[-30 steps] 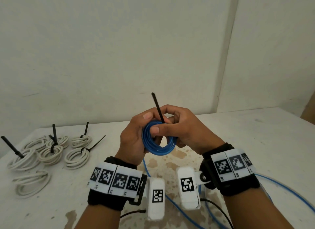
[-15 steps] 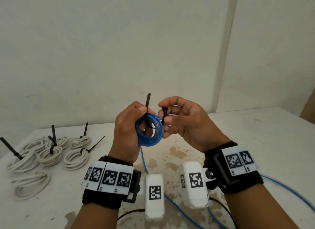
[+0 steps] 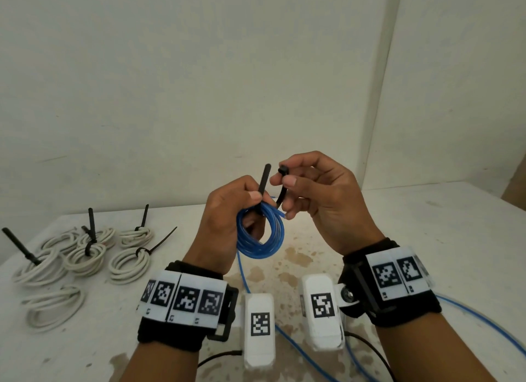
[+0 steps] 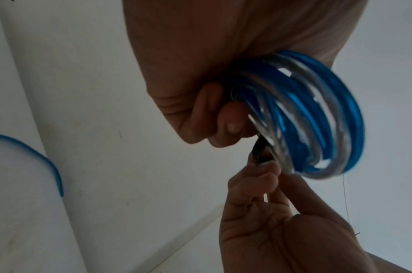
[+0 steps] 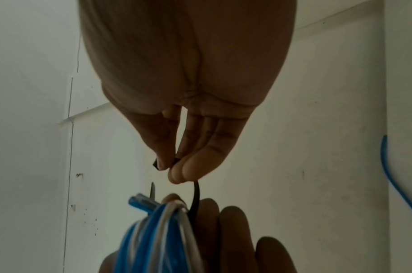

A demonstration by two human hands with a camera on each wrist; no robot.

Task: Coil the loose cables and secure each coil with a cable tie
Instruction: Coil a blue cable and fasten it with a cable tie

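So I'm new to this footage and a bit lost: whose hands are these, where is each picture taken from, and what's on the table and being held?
No machine here: a person works with bare hands, wearing cameras. The wide picture comes from a head camera; the two dim close-ups look along each wrist toward the fingers. The white boxes with black-and-white patterns are the wrist cameras.

The left hand grips a blue cable coil and one end of a black cable tie. The right hand pinches the tie's other end, the head. The tie is not closed yet.

On the white table, at the left, lie white cable coils; most are tied with black ties, the nearest shows none. More blue cable trails over the table.
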